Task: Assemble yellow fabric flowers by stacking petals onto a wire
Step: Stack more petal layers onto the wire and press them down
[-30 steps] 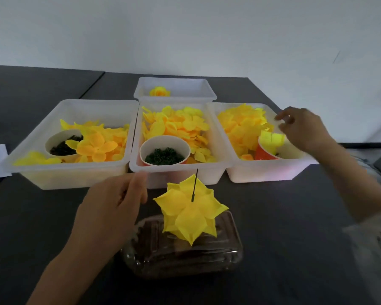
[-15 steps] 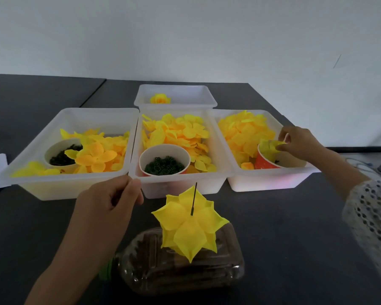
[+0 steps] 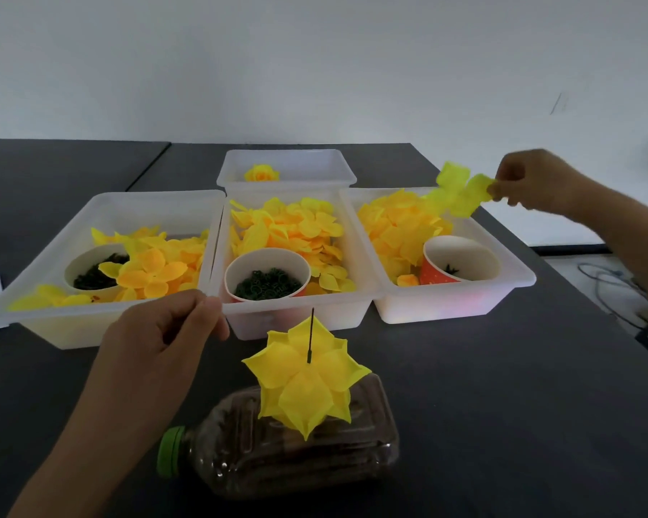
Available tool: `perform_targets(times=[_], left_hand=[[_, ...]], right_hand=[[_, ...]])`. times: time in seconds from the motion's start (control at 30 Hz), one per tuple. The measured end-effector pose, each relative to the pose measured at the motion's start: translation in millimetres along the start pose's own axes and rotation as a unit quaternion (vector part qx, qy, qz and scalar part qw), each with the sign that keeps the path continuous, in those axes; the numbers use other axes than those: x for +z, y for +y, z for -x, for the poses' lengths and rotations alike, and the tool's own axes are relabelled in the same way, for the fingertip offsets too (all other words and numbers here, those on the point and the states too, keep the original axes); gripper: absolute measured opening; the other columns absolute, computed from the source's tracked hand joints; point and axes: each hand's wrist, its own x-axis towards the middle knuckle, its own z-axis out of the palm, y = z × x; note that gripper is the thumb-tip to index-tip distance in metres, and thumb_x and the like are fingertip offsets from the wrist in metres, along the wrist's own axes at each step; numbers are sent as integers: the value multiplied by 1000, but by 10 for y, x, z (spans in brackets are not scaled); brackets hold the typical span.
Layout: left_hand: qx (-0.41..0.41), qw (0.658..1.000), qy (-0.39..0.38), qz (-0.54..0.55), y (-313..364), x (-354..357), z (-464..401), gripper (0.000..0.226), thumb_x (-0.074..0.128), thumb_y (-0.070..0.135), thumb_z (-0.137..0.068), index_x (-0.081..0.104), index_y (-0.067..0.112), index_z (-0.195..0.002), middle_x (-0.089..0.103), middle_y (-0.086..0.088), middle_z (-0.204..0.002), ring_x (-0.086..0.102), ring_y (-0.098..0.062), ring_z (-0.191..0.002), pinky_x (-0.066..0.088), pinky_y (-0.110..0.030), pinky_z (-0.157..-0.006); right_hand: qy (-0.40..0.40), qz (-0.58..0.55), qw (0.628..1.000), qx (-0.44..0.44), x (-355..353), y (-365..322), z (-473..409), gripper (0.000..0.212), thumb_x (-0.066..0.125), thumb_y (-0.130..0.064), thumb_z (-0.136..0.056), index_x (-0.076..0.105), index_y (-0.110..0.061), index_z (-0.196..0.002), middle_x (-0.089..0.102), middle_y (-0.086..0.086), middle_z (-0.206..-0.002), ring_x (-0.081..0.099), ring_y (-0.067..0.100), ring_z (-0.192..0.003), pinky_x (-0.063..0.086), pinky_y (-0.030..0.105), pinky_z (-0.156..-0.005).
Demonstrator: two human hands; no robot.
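Observation:
A half-built yellow fabric flower sits on a thin dark wire that sticks up from a brown bottle lying on its side. My left hand hovers left of the flower with its fingers curled and thumb against the index finger; nothing shows between them. Up at the right, above the right tray, my right hand pinches a pale yellow petal piece by its edge.
Three white trays stand in a row: left tray, middle tray, and the right one, each with loose yellow petals and a cup of dark green rings. A smaller back tray holds one finished flower. Cables lie off the table's right edge.
My right hand has risen from the orange cup in the right tray, up and to the right, with a petal piece pinched in it. My left hand has barely moved.

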Motion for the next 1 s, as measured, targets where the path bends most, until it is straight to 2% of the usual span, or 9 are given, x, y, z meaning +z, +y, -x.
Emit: perform_targets(times=[0.1, 0.23, 0.4, 0.47, 0.6, 0.7, 0.8, 0.9, 1.0], left_hand=[[21, 999, -16, 32, 79, 44, -13, 35, 52, 26, -97, 61, 22, -63, 47, -2, -51, 44, -9, -48, 34, -27, -49], [27, 992, -73, 104, 206, 122, -27, 34, 46, 55, -86, 66, 30, -73, 50, 1, -55, 44, -6, -49, 35, -14, -47], [-16, 971, -114, 209, 364, 165, -78, 45, 35, 67, -92, 72, 44, -78, 64, 6, -61, 48, -1, -47, 37, -9, -45], [-51, 970, -124, 200, 402, 129, -85, 48, 27, 76, -77, 69, 55, -71, 63, 16, -58, 55, -1, -46, 42, -8, -47], [-65, 967, -129, 209, 366, 88, -58, 55, 38, 56, -96, 66, 20, -65, 50, 8, -52, 50, -2, -46, 44, -11, -48], [-15, 974, -127, 186, 284, 64, -23, 53, 48, 33, -99, 57, -16, -82, 44, -5, -54, 42, 1, -43, 40, -7, -48], [19, 984, -119, 132, 236, 67, -38, 57, 49, 39, -97, 54, -15, -80, 39, -13, -60, 40, -8, -51, 41, -25, -53], [26, 987, -113, 110, 233, 113, -58, 55, 50, 37, -98, 55, -15, -81, 46, -29, -69, 46, -18, -58, 50, -43, -63], [28, 989, -103, 105, 213, 153, -87, 52, 51, 34, -98, 59, -16, -84, 47, -28, -66, 46, -11, -53, 49, -25, -53]], right_hand=[[-42, -172, 984, -1, -203, -438, 280, 19, 50, -2, -89, 54, -7, -71, 59, 14, -72, 47, 21, -56, 36, 28, -51], [-208, -362, 909, 15, -75, -1038, 831, 24, 42, -4, -78, 44, -15, -57, 42, 4, -55, 31, 16, -46, 24, 21, -43], [-407, -459, 789, -23, 308, -1520, 1440, 10, 44, -13, -65, 46, -15, -55, 40, 4, -54, 30, 15, -44, 16, 26, -48], [-445, -467, 764, -20, 443, -1616, 1552, 8, 46, -11, -65, 47, -16, -58, 40, 4, -56, 30, 15, -44, 15, 27, -49], [-452, -468, 759, -7, 621, -1722, 1631, 3, 48, -12, -64, 46, -13, -66, 38, 6, -60, 31, 15, -43, 19, 24, -47], [-453, -470, 758, 13, 668, -1741, 1641, 8, 47, -16, -65, 46, -10, -70, 40, 5, -58, 32, 14, -42, 21, 22, -45], [-443, -464, 767, 2, 712, -1743, 1658, 11, 58, -24, -74, 55, -13, -73, 49, 3, -59, 39, 12, -42, 27, 19, -43], [-387, -429, 814, -56, 757, -1724, 1684, 38, 64, -50, -81, 57, -12, -81, 53, 3, -64, 47, 9, -47, 35, 17, -42], [-327, -366, 865, -108, 768, -1698, 1710, 59, 49, -63, -85, 58, -5, -85, 54, 5, -65, 42, 11, -47, 33, 16, -43]])
